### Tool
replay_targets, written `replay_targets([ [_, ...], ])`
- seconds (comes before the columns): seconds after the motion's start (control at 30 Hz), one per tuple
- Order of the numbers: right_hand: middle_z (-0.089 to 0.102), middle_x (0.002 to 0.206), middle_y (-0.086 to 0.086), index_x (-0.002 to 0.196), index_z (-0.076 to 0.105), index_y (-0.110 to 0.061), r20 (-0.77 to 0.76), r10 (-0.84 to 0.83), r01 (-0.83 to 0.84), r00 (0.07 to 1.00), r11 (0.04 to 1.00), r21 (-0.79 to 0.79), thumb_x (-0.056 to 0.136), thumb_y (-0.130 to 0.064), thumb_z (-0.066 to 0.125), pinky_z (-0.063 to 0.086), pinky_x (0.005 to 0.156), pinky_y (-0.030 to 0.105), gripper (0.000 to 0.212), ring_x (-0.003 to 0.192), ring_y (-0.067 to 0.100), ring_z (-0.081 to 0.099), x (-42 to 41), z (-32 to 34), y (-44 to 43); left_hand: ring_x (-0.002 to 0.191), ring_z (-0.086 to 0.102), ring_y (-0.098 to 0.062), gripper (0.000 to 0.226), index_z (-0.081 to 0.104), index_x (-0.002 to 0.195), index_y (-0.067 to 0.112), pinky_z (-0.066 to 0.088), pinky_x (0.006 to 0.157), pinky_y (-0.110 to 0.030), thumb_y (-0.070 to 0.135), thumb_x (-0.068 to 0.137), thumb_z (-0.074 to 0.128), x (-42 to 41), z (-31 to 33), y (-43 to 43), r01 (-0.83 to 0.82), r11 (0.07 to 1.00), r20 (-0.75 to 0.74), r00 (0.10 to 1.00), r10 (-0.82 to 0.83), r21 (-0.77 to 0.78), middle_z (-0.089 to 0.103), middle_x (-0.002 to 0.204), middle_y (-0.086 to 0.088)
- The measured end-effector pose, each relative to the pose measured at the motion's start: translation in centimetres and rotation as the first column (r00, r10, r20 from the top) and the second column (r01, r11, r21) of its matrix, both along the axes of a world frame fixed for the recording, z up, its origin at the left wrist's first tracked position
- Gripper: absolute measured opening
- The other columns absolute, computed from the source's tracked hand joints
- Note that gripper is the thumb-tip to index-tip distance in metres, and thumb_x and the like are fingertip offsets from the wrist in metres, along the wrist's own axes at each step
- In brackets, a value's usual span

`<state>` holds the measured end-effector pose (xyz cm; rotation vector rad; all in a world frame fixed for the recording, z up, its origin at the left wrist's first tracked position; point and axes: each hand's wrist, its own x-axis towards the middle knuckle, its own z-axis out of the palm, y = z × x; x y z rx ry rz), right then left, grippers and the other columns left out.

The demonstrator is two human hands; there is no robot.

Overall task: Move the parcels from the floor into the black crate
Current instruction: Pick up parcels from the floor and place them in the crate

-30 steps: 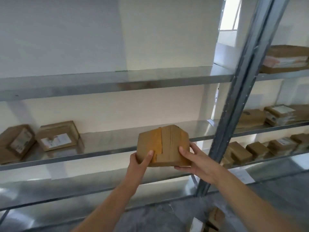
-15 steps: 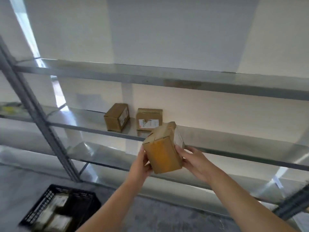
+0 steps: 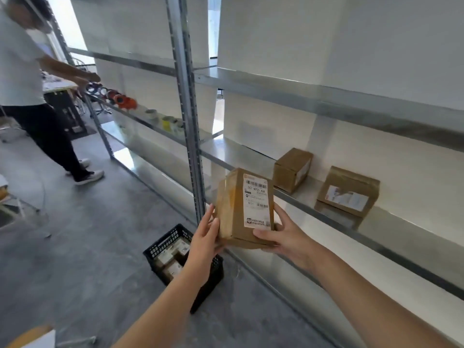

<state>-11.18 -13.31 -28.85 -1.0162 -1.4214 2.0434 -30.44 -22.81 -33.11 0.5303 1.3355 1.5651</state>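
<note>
Parcel (image 3: 244, 208) is up in both hands: left hand (image 3: 204, 237) clasps its side, right hand (image 3: 281, 234) cups the bottom corner, thumb on the label. It hangs before the shelf (image 3: 326, 204), above the crate (image 3: 164, 241). It's a brown taped carton with a white barcode label. Best play: lower it flat into a gap between the parcels already inside.

Grey concrete floor (image 3: 88, 234), white wall (image 3: 376, 33), galvanised metal shelving (image 3: 185, 96) (daylight at the far left)

Brown labelled parcel (image 3: 244, 208) upright, held above black crate (image 3: 160, 243) w/ parcels on floor
</note>
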Motion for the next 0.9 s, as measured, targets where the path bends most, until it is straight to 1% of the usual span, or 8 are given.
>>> replay_targets([
  [0.07,0.074,0.109,0.000,0.116,0.048,-0.061,0.016,0.089,-0.090,0.996,0.996,0.025,0.074,-0.001,0.082,0.061,0.072,0.043,0.080,0.100,0.021,0.072,-2.2,-0.4,1.2,0.111,0.065,-0.019,0.034,0.059,0.126,0.054,0.060,0.087,-0.043,0.034,0.099,0.055,-1.8,-0.1,-0.1,-0.080,0.997,-0.109,0.991,0.077,-0.023,0.057,0.132,0.007],
  [0.2,0.070,0.120,0.003,0.134,0.042,-0.056,0.038,0.219,-0.220,0.975,0.975,0.034,0.082,-0.007,0.075,0.054,0.086,0.060,0.079,0.112,0.029,0.064,-6.5,0.0,4.9,0.124,0.056,-0.021,0.030,0.058,0.124,0.057,0.046,0.106,-0.048,0.042,0.099,0.052,-4.3,0.3,1.5,-0.217,0.971,-0.221,0.957,0.190,-0.103,0.056,0.137,0.004],
  [0.33,0.069,0.123,0.002,0.133,0.049,-0.053,0.013,0.331,-0.331,0.943,0.943,0.031,0.090,-0.012,0.068,0.053,0.089,0.058,0.062,0.116,0.028,0.062,-10.3,0.4,9.3,0.109,0.069,-0.020,0.045,0.060,0.130,0.044,0.054,0.097,-0.039,0.062,0.088,0.057,-5.5,1.0,3.1,-0.273,0.954,-0.103,0.960,0.261,-0.126,0.070,0.123,0.003],
  [0.43,0.069,0.122,-0.005,0.134,0.051,-0.053,-0.006,0.404,-0.404,0.915,0.915,0.016,0.090,-0.014,0.068,0.060,0.072,0.041,0.060,0.111,0.022,0.064,-13.0,0.4,12.0,0.111,0.068,-0.021,0.056,0.058,0.134,0.037,0.053,0.099,-0.042,0.063,0.085,0.062,-6.3,1.5,3.9,-0.302,0.947,-0.038,0.953,0.300,-0.113,0.071,0.122,0.003],
  [0.5,0.068,0.123,-0.006,0.131,0.051,-0.055,-0.009,0.438,-0.438,0.899,0.899,0.005,0.089,-0.016,0.070,0.060,0.069,0.037,0.060,0.109,0.019,0.065,-14.4,0.2,13.5,0.115,0.066,-0.023,0.064,0.052,0.141,0.037,0.051,0.102,-0.045,0.059,0.082,0.067,-6.7,1.7,4.6,-0.340,0.934,-0.028,0.940,0.339,-0.114,0.068,0.127,0.004],
  [0.63,0.067,0.122,-0.010,0.123,0.054,-0.062,-0.008,0.498,-0.497,0.867,0.867,0.039,0.091,-0.019,0.069,0.061,0.077,0.040,0.055,0.114,0.020,0.062,-16.4,-0.5,16.2,0.113,0.066,-0.023,0.065,0.049,0.143,0.036,0.055,0.093,-0.038,0.051,0.082,0.068,-7.2,2.1,6.8,-0.423,0.898,-0.011,0.905,0.425,-0.119,0.067,0.128,0.004],
  [0.8,0.066,0.126,-0.008,0.139,0.045,-0.052,0.016,0.549,-0.550,0.835,0.835,0.019,0.092,-0.018,0.068,0.058,0.087,0.051,0.062,0.114,0.020,0.062,-17.8,-2.2,18.5,0.124,0.059,-0.022,0.060,0.045,0.147,0.033,0.047,0.107,-0.042,0.047,0.090,0.060,-7.1,1.1,8.5,-0.450,0.883,-0.016,0.892,0.452,-0.135,0.061,0.137,0.003],
  [0.9,0.064,0.130,-0.011,0.142,0.041,-0.049,0.043,0.556,-0.557,0.830,0.830,0.033,0.092,-0.018,0.067,0.057,0.089,0.050,0.064,0.114,0.017,0.063,-19.2,-3.0,19.5,0.120,0.062,-0.018,0.054,0.046,0.146,0.028,0.055,0.092,-0.030,0.040,0.094,0.058,-8.4,0.0,9.4,-0.463,0.875,-0.007,0.884,0.467,-0.143,0.065,0.131,0.003],
])
